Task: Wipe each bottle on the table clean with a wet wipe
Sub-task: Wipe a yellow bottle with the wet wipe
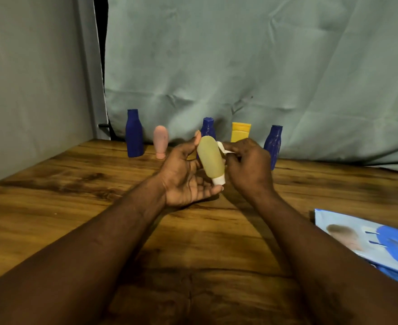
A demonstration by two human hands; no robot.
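My left hand (184, 175) holds a pale yellow-green bottle (211, 157) above the table, its white cap pointing down. My right hand (249, 165) pinches a white wet wipe (223, 148) against the bottle's right side. Along the back of the table stand a tall blue bottle (134, 134), a pink tube (161, 141) resting on its cap, a second blue bottle (208, 128) partly hidden behind the held one, a yellow bottle (240, 132) and a third blue bottle (273, 144).
The wooden table (80, 188) ends at grey-green cloth backdrops behind and on the left. A blue and white wipes pack (367, 240) lies at the right edge, near my right forearm.
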